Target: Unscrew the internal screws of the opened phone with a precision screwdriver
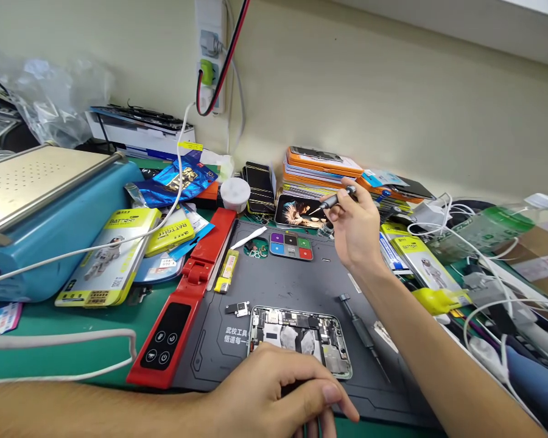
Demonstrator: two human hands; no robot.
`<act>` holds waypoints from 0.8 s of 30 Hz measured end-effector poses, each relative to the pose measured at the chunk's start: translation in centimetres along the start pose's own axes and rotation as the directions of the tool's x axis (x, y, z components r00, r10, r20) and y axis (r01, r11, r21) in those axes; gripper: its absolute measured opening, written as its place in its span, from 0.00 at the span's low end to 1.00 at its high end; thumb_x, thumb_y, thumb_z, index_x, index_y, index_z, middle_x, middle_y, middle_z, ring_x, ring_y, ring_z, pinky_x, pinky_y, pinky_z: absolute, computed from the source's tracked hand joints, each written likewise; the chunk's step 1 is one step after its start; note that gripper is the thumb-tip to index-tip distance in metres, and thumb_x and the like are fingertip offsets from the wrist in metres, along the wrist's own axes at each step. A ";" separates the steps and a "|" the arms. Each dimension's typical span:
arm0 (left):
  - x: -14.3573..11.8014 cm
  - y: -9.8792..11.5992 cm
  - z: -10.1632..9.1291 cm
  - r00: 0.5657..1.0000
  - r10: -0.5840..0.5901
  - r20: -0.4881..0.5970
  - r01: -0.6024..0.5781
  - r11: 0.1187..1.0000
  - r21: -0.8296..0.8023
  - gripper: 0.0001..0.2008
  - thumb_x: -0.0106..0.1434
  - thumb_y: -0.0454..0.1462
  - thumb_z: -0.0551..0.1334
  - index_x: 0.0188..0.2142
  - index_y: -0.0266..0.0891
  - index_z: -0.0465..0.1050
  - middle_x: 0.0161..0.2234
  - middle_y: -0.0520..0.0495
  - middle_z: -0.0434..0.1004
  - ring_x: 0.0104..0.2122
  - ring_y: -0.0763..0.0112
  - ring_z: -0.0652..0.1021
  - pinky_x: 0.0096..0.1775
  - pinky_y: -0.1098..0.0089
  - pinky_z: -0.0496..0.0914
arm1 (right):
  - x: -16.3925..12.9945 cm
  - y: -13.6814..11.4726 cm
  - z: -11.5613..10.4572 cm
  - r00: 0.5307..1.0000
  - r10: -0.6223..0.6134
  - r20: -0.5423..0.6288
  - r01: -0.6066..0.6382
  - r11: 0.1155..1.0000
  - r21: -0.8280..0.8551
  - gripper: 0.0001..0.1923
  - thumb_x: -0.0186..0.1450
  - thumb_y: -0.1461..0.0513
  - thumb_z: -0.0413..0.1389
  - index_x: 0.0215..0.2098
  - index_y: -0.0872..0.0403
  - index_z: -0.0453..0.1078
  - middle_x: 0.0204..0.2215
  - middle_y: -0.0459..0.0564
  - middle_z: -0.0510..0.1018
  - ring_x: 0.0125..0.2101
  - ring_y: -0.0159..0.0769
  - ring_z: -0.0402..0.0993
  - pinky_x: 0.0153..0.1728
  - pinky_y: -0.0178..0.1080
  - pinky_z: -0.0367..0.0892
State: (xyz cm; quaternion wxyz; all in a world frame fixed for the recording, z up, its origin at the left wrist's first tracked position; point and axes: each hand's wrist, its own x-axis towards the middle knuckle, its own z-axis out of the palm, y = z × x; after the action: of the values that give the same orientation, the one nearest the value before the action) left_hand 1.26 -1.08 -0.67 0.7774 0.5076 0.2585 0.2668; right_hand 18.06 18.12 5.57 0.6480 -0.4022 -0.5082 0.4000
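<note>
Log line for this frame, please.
right hand: holds slim grey screwdriver | left hand: on opened phone | grey work mat

Both forearms are bare to the frame's edge, no sleeves showing. The left hand (274, 395) and right hand (354, 228) wear no gloves, rings or watch; fingernails short and unpainted.

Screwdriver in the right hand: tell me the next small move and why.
Probably bring the screwdriver back down to the opened phone. The right hand holds it raised near the coloured screw tray, tip pointing left, well away from the phone, while the left hand rests at the phone's near edge on the grey mat.
</note>
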 end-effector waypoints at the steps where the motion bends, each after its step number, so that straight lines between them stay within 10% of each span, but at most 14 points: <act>1: 0.0 -0.1 0.0 1.000 0.002 0.001 -0.002 1.000 0.006 0.43 0.69 0.70 0.58 0.46 0.30 0.85 0.26 0.45 0.78 0.22 0.75 0.74 0.28 0.76 0.74 | -0.1 -0.1 -0.1 1.000 0.003 0.003 -0.003 1.000 0.006 0.14 0.67 0.59 0.63 0.51 0.47 0.73 0.29 0.43 0.79 0.27 0.31 0.68 0.30 0.37 0.65; 14: -0.4 -0.3 -0.5 0.992 0.108 0.061 -0.116 0.980 0.161 0.36 0.76 0.62 0.55 0.44 0.31 0.85 0.28 0.42 0.82 0.25 0.71 0.80 0.30 0.76 0.76 | -0.9 -0.9 -0.3 0.998 0.056 0.011 -0.056 0.997 0.052 0.11 0.63 0.59 0.65 0.44 0.46 0.73 0.30 0.43 0.79 0.27 0.31 0.67 0.31 0.37 0.64; 19: -0.3 -1.7 -1.1 0.895 0.396 0.203 -0.445 0.812 0.378 0.20 0.80 0.42 0.57 0.43 0.34 0.86 0.35 0.41 0.89 0.34 0.69 0.87 0.40 0.79 0.77 | -1.4 -2.0 -0.8 0.996 0.092 0.000 -0.091 0.993 0.072 0.12 0.64 0.58 0.67 0.45 0.45 0.75 0.32 0.41 0.80 0.24 0.29 0.63 0.37 0.40 0.71; 24: 0.3 -3.2 -1.0 0.844 0.480 0.240 -0.534 0.712 0.455 0.16 0.79 0.41 0.60 0.34 0.38 0.79 0.30 0.48 0.85 0.28 0.75 0.83 0.31 0.82 0.70 | -2.0 -3.3 -1.5 0.994 0.103 -0.021 -0.101 0.991 0.082 0.11 0.63 0.58 0.68 0.44 0.46 0.77 0.32 0.41 0.79 0.24 0.29 0.61 0.45 0.45 0.77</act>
State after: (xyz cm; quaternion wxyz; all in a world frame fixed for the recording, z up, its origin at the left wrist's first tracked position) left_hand 1.28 -1.29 -4.01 0.5255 0.7573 0.1290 0.3658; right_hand 19.57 14.95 7.69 0.6488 -0.4063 -0.4620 0.4477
